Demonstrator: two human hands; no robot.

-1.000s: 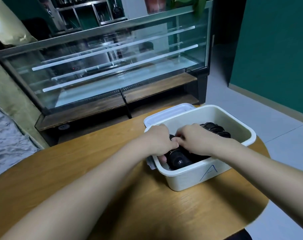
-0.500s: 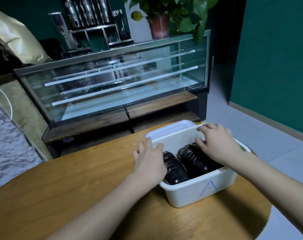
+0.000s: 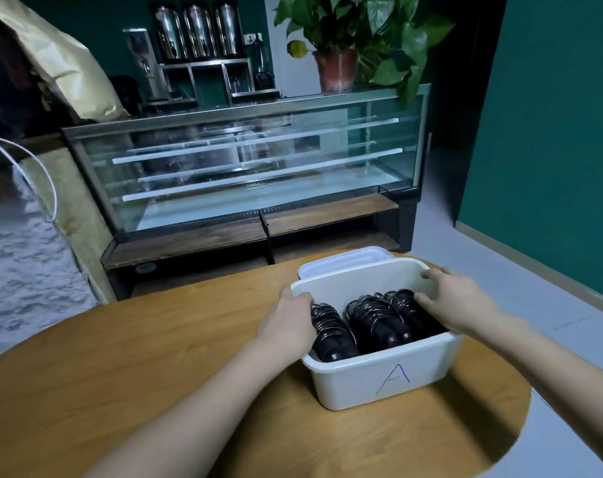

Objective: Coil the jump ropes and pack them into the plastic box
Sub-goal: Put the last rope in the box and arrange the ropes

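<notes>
A white plastic box (image 3: 358,384) marked with a blue "A" stands on the round wooden table (image 3: 155,357). Inside it lie three coiled black jump ropes (image 3: 374,322), side by side with their handles pointing toward me. My left hand (image 3: 286,326) grips the box's left wall, its fingers hidden over the rim beside the leftmost bundle (image 3: 331,336). My right hand (image 3: 460,301) holds the right wall near the far corner, with the thumb inside against the rightmost bundle (image 3: 405,307).
The box's white lid (image 3: 345,260) lies flat just behind it. Beyond the table stands a glass display case (image 3: 252,167) with a potted plant (image 3: 338,63) on top. The table edge curves close to the box on the right, with grey floor past it.
Both hands have come up out of the box, off the ropes, and settled on its left and right walls. The head camera has tilted up.
</notes>
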